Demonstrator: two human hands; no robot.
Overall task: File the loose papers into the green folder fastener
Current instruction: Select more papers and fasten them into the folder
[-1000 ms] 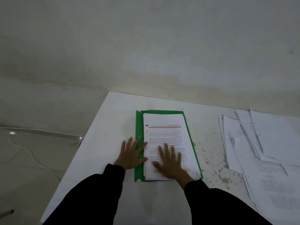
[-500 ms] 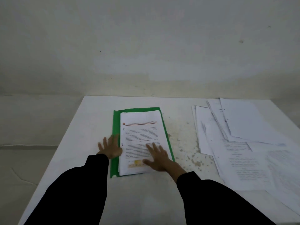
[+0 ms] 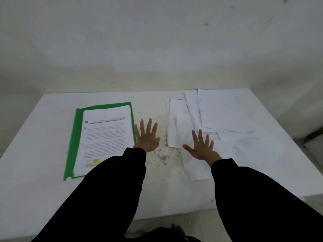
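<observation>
The left hand [image 3: 147,137], fingers spread and holding nothing, is over the bare speckled strip just right of the green folder [image 3: 73,137]. The right hand [image 3: 202,147], also spread and empty, is over the near left part of the loose papers [image 3: 220,110]. The folder, holding a printed stack [image 3: 106,135], lies left on the white surface [image 3: 31,145], in from its edges. A pale wall [image 3: 157,41] stands behind.

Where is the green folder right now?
In the head view the green folder lies flat on the left part of the white table, a paper stack on it, just left of the left hand.
</observation>
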